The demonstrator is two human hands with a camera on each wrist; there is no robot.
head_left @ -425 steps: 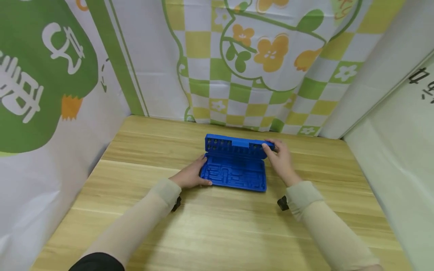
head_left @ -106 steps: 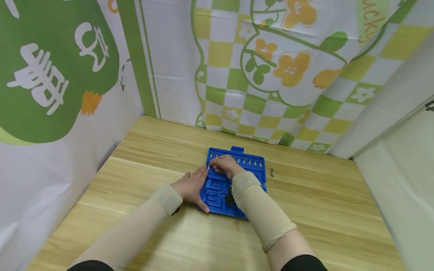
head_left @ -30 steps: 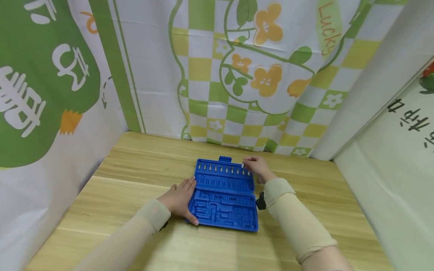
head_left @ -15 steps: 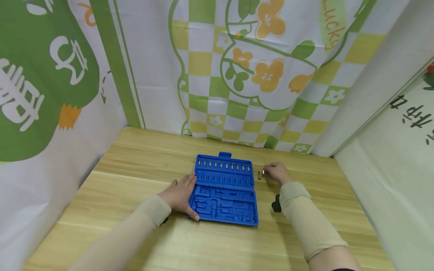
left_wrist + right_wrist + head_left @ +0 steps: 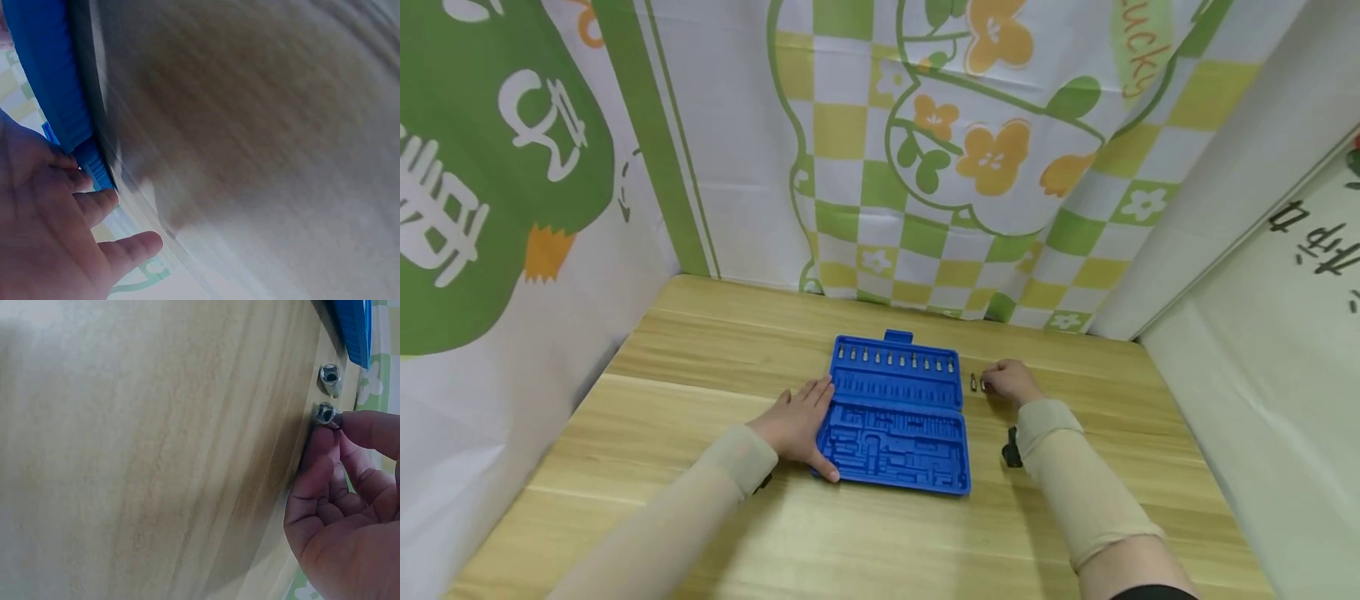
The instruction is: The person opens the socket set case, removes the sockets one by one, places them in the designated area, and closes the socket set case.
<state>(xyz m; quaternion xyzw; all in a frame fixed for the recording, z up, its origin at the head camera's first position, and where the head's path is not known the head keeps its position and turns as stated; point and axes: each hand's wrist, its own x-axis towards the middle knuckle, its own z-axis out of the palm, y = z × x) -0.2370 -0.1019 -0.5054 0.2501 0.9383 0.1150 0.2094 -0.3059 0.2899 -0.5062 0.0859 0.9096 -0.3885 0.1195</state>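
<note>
A blue plastic tool case point(image 5: 898, 450) lies unfolded flat on the table, with a row of small metal bit sockets point(image 5: 890, 359) along its far half. My left hand point(image 5: 797, 422) rests at the case's left edge, fingers spread. In the left wrist view, fingertips of the left hand point(image 5: 47, 206) touch the blue side wall. To the right of the case, my right hand point(image 5: 1012, 382) pinches a bit socket point(image 5: 324, 413) between thumb and finger at table level. Beside it lies a second bit socket point(image 5: 330, 375), apart from the hand.
The wooden table point(image 5: 700, 333) meets a patterned cloth point(image 5: 917, 167) at the back. More cloth hangs at the left, and a pale sheet point(image 5: 1262, 308) stands at the right. The near half of the case has moulded recesses.
Since the first frame the case has been unfolded flat. Within the last second my right hand moved from the lid's right end to the table, lowering a bit socket beside the other one.
</note>
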